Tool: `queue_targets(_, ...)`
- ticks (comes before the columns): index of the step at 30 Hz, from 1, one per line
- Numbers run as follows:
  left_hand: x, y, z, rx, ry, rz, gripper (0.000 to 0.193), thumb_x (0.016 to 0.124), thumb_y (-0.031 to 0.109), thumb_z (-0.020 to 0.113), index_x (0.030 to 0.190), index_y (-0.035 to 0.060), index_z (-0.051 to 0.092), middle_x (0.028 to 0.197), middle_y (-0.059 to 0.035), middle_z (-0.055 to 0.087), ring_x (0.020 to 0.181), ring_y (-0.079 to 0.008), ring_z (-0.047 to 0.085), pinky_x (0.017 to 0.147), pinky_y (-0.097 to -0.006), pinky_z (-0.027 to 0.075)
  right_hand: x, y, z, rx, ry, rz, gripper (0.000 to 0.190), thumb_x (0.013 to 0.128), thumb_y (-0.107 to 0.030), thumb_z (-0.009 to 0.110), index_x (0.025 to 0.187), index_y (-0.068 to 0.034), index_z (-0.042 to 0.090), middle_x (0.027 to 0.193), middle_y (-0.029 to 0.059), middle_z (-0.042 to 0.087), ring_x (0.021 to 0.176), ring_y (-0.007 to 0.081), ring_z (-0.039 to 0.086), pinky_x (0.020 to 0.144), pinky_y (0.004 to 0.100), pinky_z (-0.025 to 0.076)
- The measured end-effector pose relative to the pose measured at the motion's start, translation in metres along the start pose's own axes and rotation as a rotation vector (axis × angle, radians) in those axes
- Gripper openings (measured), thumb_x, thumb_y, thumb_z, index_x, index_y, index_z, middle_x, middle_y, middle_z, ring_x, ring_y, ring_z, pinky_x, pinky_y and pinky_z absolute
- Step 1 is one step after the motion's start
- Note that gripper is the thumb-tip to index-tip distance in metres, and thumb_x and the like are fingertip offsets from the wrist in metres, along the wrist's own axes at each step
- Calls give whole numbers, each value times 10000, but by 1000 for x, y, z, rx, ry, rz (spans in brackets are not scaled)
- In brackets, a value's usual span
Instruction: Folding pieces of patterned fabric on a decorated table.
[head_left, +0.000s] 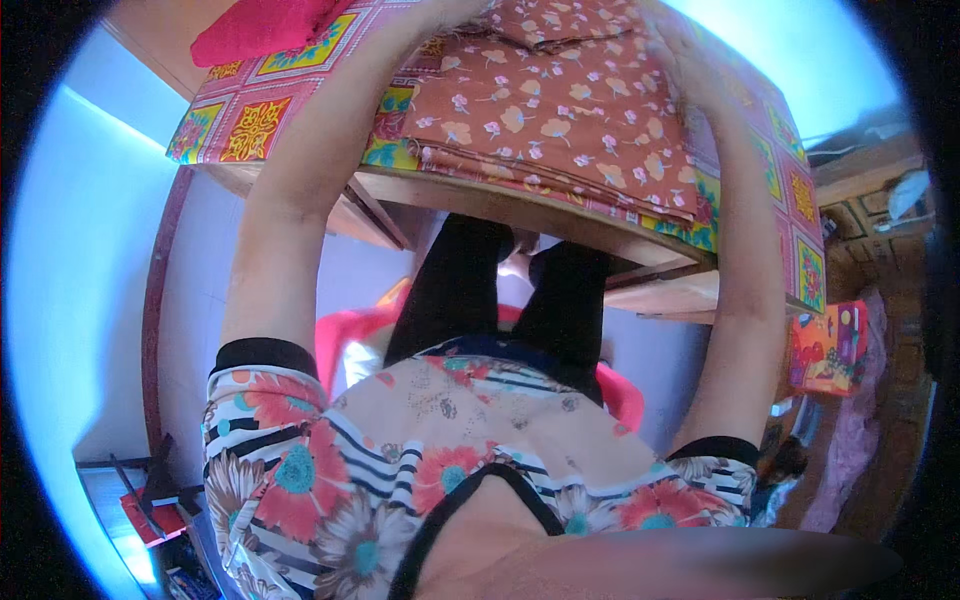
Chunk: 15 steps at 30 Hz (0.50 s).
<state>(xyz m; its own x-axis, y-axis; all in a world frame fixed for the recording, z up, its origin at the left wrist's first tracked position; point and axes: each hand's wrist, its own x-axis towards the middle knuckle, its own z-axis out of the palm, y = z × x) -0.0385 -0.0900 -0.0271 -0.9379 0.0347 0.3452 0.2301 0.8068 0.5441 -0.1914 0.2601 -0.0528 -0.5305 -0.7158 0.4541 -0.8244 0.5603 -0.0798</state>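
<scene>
A folded brown cloth with a print of peach and pink flowers (540, 120) lies before me at the table's front edge. Its layers show along the near side, and a crease crosses its far part. My left hand (469, 11) is at the cloth's far left, mostly cut off by the top of the picture. Along the right side of the cloth is my right hand (679, 60), touching its edge; blur hides its fingers. Whether either hand grips the fabric cannot be made out.
The table carries a patterned pink and yellow cover (259, 127). A bright pink cloth (262, 30) rests at its far left. My legs (450, 292) are under the wooden table edge (525, 214). To the right, lower down, is an orange printed box or bag (829, 349).
</scene>
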Motion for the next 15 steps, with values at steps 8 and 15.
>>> queue_targets(8,17,-31,22,786,-236,757,347,995,291,468,1270,133,608,1508,-195,365,1395,-414,309,1143,-482,293,18,68,57,-533,-160,-264,404,1002,-177,393,1390,-208,501,1571,64,332,1420,286,340,1181,389,257)
queue_targets(15,4,-28,18,658,-252,568,333,988,265,471,1240,149,657,1518,-192,354,1403,-402,295,1154,-462,284,24,44,53,-514,-202,-222,407,1019,-252,396,1410,-185,486,1551,75,363,1415,297,339,1182,388,250)
